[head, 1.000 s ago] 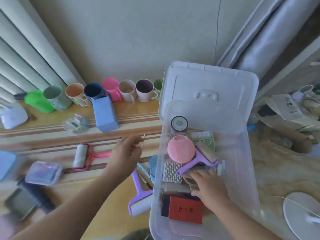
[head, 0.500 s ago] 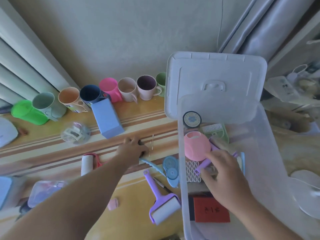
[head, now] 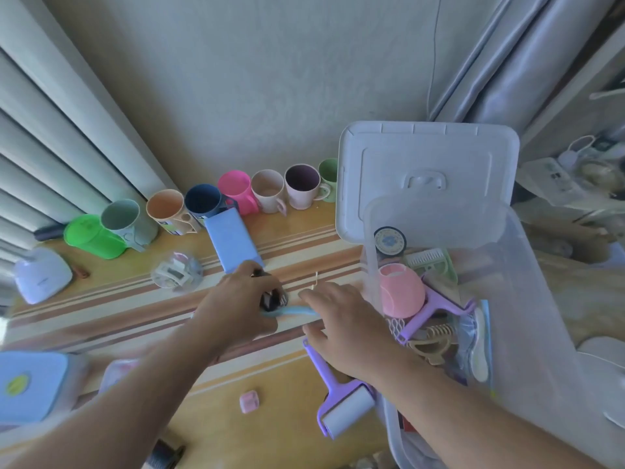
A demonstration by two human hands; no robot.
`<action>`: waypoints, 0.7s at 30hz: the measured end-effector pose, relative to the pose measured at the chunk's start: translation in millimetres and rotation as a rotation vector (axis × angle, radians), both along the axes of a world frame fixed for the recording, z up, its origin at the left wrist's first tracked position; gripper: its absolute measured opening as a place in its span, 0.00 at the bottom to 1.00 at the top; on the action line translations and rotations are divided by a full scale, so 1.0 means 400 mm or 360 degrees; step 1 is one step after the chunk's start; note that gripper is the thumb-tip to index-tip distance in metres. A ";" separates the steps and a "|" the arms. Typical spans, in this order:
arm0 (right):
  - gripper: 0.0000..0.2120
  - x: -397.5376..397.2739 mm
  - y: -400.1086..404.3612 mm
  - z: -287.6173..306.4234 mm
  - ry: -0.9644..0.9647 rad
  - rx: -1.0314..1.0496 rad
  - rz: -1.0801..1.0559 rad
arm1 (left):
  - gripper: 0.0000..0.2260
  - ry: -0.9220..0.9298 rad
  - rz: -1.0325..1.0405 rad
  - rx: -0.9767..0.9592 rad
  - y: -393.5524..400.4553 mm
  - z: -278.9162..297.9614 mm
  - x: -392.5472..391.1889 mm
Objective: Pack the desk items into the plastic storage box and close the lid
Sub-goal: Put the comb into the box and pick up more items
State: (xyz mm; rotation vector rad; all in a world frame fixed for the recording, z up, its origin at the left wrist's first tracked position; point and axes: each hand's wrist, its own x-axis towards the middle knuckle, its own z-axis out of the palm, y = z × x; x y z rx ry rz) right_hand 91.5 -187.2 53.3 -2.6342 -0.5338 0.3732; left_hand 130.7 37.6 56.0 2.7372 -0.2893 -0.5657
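Observation:
The clear plastic storage box (head: 527, 319) stands at the right of the desk, its white lid (head: 426, 157) leaning upright behind it. Inside lie a pink round item (head: 400, 292), a purple roller (head: 431, 311), a green brush (head: 429, 262) and a beige hair claw (head: 434, 345). My left hand (head: 236, 309) is closed around a small dark object (head: 270, 299) on the striped desk. My right hand (head: 341, 328) is outside the box, fingers spread, over a light blue handle (head: 297, 311). A purple lint roller (head: 338, 397) lies just below it.
Several coloured mugs (head: 233, 192) line the wall. A blue box (head: 233, 242), a clear ball (head: 176, 272), a green tub (head: 91, 236) and a white device (head: 42, 274) sit behind my hands. A pink eraser (head: 249, 401) and a blue-lidded case (head: 27, 384) lie nearer.
My right hand has come out of the box and moved left over the light blue handle. My left hand has stayed by the blue box, closed on the dark object.

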 end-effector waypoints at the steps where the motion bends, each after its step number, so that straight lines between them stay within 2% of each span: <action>1: 0.21 -0.001 0.004 0.006 -0.0046 -0.0049 0.0040 | 0.16 -0.0032 -0.0010 -0.0052 -0.006 0.038 0.001; 4: 0.10 0.001 -0.034 0.030 -0.0090 -0.0002 0.0066 | 0.18 -0.0063 -0.0071 -0.0249 -0.035 0.134 0.006; 7: 0.08 0.005 -0.150 0.049 -0.0004 0.0158 -0.0015 | 0.21 -0.0056 -0.0215 -0.0412 -0.109 0.181 0.014; 11: 0.02 -0.035 -0.379 0.069 0.0019 0.0268 -0.0234 | 0.11 -0.0117 -0.0319 -0.0698 -0.274 0.170 0.000; 13: 0.04 -0.080 -0.500 0.075 0.0133 0.0243 -0.0359 | 0.12 -0.0214 -0.0417 -0.0700 -0.359 0.149 -0.012; 16: 0.09 -0.161 -0.644 0.056 0.0342 0.0069 -0.0517 | 0.18 -0.0302 -0.0596 -0.0525 -0.475 0.116 -0.014; 21: 0.01 -0.234 -0.687 -0.023 0.0683 -0.0257 -0.0290 | 0.24 -0.0098 -0.0734 -0.0371 -0.594 0.067 0.004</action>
